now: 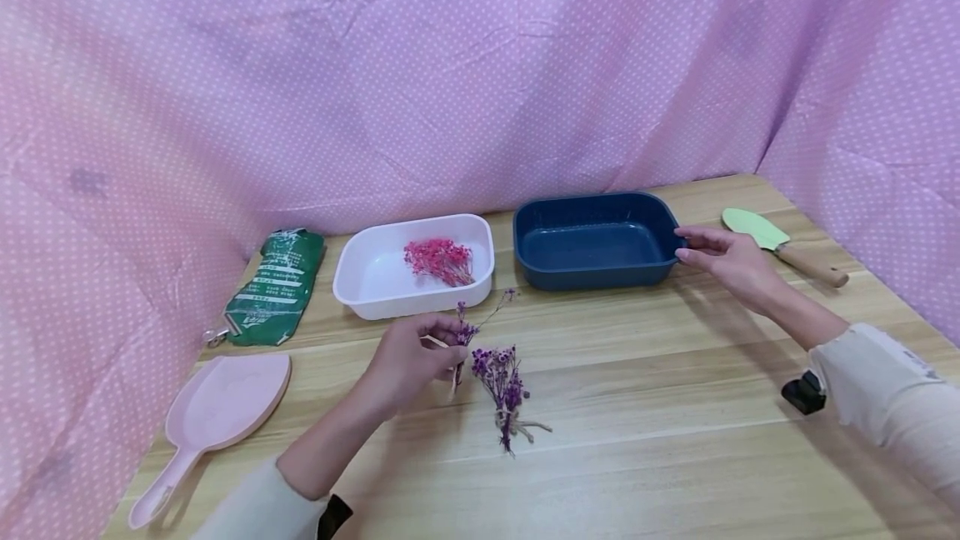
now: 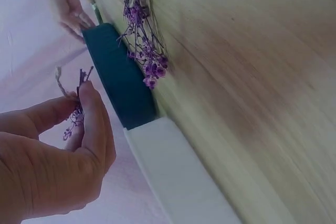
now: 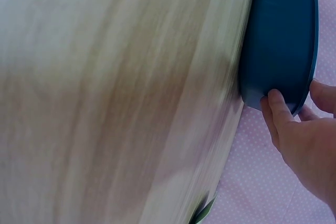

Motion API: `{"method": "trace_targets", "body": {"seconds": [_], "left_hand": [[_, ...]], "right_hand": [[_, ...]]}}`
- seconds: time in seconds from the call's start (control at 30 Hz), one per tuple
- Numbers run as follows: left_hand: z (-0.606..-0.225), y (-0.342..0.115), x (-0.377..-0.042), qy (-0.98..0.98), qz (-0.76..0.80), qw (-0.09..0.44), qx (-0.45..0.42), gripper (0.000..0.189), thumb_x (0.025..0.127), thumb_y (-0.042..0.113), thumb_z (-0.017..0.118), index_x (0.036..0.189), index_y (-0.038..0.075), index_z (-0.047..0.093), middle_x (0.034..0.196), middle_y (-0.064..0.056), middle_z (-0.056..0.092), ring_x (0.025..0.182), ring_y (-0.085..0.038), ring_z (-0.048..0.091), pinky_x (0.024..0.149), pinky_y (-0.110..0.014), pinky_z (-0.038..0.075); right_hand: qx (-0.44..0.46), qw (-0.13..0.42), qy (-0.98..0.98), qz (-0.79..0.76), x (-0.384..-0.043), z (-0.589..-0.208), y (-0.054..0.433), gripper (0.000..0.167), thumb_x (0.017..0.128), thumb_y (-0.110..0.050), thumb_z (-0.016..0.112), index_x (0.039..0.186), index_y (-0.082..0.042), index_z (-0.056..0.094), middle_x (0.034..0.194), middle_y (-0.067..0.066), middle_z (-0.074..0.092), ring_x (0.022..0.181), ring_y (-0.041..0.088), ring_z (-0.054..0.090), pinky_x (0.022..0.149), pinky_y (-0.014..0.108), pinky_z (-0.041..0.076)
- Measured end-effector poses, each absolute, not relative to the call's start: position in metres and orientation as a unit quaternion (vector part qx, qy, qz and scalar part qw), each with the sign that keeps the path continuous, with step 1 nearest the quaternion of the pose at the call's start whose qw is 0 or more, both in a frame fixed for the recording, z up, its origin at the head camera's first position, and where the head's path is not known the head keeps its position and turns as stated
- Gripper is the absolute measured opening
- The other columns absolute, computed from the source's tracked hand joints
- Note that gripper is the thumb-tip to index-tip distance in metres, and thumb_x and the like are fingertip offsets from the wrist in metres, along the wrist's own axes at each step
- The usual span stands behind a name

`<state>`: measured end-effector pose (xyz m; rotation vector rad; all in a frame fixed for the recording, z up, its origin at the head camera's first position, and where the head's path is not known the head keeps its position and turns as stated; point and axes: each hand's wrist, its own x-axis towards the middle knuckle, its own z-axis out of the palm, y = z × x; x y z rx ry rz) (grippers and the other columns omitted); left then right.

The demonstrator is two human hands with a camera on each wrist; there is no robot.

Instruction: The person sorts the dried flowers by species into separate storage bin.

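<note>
My left hand (image 1: 412, 361) pinches a small sprig of purple dried flowers (image 2: 77, 111) by its stems, between thumb and fingers, above the table. Just right of it, a second purple dried flower bunch (image 1: 504, 390), tied with twine, lies on the wood. With fairly straight fingers, my right hand (image 1: 731, 265) touches the right end of a dark blue rectangular basin (image 1: 600, 276). The right wrist view shows fingertips (image 3: 275, 98) against the basin's outer end wall. A white basin (image 1: 405, 307) beside it holds a bunch of pink dried flowers (image 1: 440, 261).
A green printed bag (image 1: 277, 290) with a metal clip lies at the far left, and a pink dustpan-shaped scoop (image 1: 225, 402) is nearer. Beyond my right hand rests a light green trowel (image 1: 753, 227) with a wooden handle. Pink dotted cloth (image 1: 480, 73) hangs behind the table.
</note>
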<state>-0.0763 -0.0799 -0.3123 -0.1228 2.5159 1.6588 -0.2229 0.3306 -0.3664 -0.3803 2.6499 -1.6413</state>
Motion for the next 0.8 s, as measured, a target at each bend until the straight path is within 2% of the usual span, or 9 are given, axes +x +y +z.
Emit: {"method": "trace_targets", "body": {"seconds": [0.2,0.33,0.57,0.8], "left_hand": [[-0.312,-0.077,-0.098,0.783,0.607,0.115,-0.075,0.023,0.084,-0.004,0.070,0.107,-0.004,0.065,0.096,-0.013,0.066,0.079,-0.017,0.065,0.070,-0.035,0.060],[-0.306,-0.070,-0.114,0.762,0.628,0.140,-0.078,0.026,0.085,-0.003,0.069,0.110,-0.004,0.064,0.098,-0.013,0.067,0.079,-0.016,0.066,0.073,-0.035,0.059],[-0.296,-0.054,-0.142,0.753,0.634,0.155,-0.081,0.027,0.085,0.000,0.071,0.111,-0.001,0.064,0.098,-0.012,0.067,0.076,-0.015,0.065,0.074,-0.034,0.059],[-0.294,-0.045,-0.172,0.741,0.647,0.161,-0.086,0.029,0.087,0.000,0.069,0.115,-0.004,0.061,0.101,-0.012,0.065,0.077,-0.014,0.064,0.082,-0.035,0.057]], "right_hand": [[-0.121,0.005,0.835,-0.536,-0.223,-0.366,0.330,0.053,0.093,-0.020,0.065,0.133,0.009,0.048,0.101,-0.018,0.063,0.087,-0.009,0.059,0.074,0.011,0.051],[-0.123,0.003,0.838,-0.531,-0.223,-0.366,0.331,0.053,0.093,-0.021,0.065,0.133,0.008,0.049,0.102,-0.018,0.063,0.087,-0.009,0.059,0.073,0.010,0.050],[-0.121,0.007,0.840,-0.529,-0.223,-0.366,0.331,0.055,0.093,-0.024,0.065,0.134,0.008,0.048,0.105,-0.013,0.063,0.089,-0.007,0.060,0.074,0.010,0.050],[-0.120,0.008,0.837,-0.534,-0.222,-0.366,0.331,0.054,0.093,-0.022,0.065,0.134,0.008,0.048,0.103,-0.013,0.063,0.089,-0.005,0.061,0.074,0.011,0.051]]}}
